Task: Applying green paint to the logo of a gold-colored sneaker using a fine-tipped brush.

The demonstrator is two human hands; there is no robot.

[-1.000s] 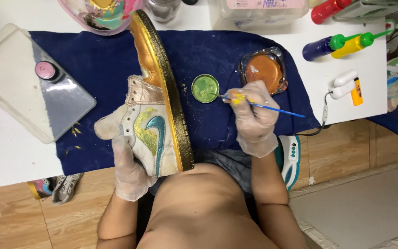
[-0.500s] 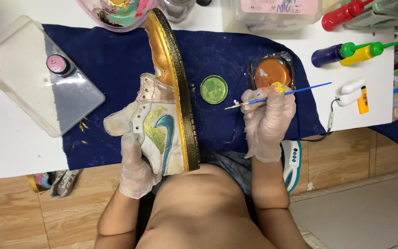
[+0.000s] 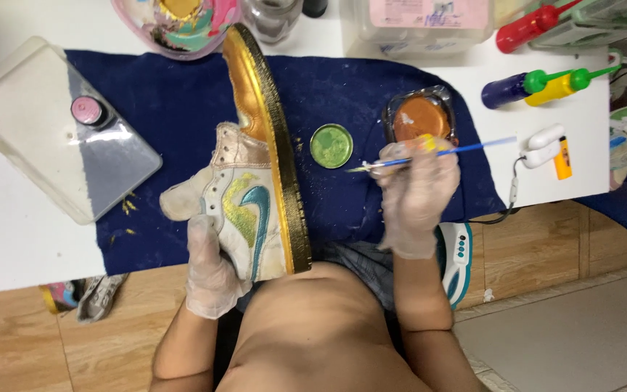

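My left hand (image 3: 208, 272), gloved, is closed around the heel end of the high-top sneaker (image 3: 252, 181), which I hold on its side over the near edge of the dark blue cloth (image 3: 168, 109), its gold-edged sole turned toward my right. My right hand (image 3: 415, 192), also gloved, is curled shut on the thin blue-handled paintbrush (image 3: 437, 152). A second ago the bristles were at the small round pot of green paint (image 3: 331, 145); half a second ago they had lifted off it, and now the brush lies nearly level with its tip hovering just right of that pot, short of the shoe. I judge the brush is loaded and on its way back to the sneaker's side panel, where green and teal shapes already show.

Behind my right hand sits an orange paint tub (image 3: 421, 116), partly covered by my knuckles. The paint-smeared palette bowl (image 3: 175, 22) and the jar (image 3: 270, 14) at the far edge of the worktop are cut off by the frame. I can't make out whether the bristles actually carry paint.
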